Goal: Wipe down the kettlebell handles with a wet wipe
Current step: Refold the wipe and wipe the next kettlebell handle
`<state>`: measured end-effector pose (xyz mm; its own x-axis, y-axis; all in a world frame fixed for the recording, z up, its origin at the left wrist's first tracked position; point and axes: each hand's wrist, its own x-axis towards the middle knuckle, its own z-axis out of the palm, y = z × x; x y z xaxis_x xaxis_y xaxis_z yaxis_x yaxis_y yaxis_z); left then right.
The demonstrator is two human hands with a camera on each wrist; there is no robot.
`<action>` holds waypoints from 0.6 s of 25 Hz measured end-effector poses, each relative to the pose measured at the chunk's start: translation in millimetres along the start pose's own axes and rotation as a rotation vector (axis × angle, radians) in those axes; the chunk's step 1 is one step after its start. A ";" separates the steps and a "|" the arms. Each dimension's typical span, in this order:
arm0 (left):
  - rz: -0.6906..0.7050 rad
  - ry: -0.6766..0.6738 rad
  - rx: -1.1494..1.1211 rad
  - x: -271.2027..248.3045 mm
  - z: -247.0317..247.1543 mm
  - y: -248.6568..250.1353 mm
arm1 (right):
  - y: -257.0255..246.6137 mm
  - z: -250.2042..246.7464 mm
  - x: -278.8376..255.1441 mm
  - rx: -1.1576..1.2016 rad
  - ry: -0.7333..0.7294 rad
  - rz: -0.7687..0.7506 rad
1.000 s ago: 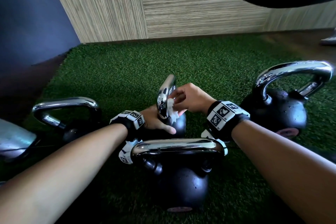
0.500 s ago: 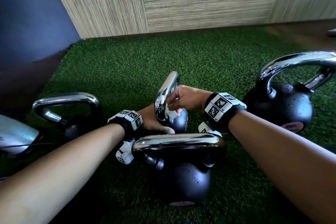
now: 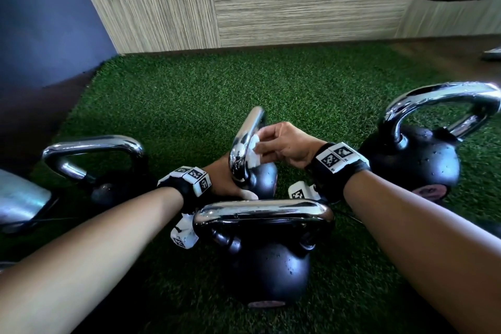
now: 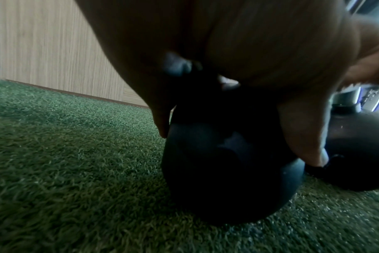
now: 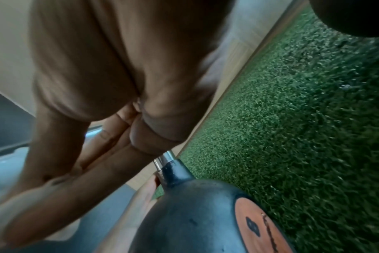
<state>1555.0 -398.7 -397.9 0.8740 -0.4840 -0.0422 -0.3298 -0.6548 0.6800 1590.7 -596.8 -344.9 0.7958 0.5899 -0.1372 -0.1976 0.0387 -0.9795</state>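
Observation:
A small black kettlebell with a chrome handle stands mid-turf. My right hand pinches a white wet wipe against the right side of that handle. My left hand grips the kettlebell where the handle meets the ball, with the thumb on the near side. In the left wrist view the fingers curve down over the dark ball. The right wrist view has my right hand's fingers above the ball, and the wipe is hidden.
Three bigger kettlebells ring the small one: one just in front between my forearms, one at the right, one at the left. A grey object lies at the far left. Green turf runs back to a wood-panelled wall.
My right hand went down the chrome handle with the wipe and has come back up to its middle. The left hand has kept its hold on the small kettlebell.

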 end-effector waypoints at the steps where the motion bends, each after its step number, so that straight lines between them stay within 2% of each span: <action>1: 0.000 0.014 0.004 -0.7 0.7 -0.4 | -0.8 2.3 0.4 -0.020 -0.001 0.009; 3: -0.069 0.000 -0.031 -1.3 0.2 -1.6 | -0.5 5.9 5.7 -0.032 0.104 -0.011; 5: -0.093 0.005 -0.053 -0.2 -0.2 0.2 | 1.6 8.4 14.8 0.024 0.311 -0.040; 7: -0.101 -0.011 -0.082 -0.3 -0.3 5.1 | 5.1 6.4 20.6 0.102 0.437 -0.066; 12: -0.111 0.007 -0.096 -5.4 -0.9 8.6 | 8.4 6.2 17.0 0.042 0.374 -0.092; 15: -0.111 -0.022 -0.117 -5.4 -3.5 16.1 | -0.1 4.0 21.0 0.010 0.535 -0.124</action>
<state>1546.2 -404.7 -384.2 0.8944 -0.4257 -0.1369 -0.1865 -0.6332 0.7512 1605.1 -581.1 -347.1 0.9930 0.0877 -0.0792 -0.0872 0.0910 -0.9920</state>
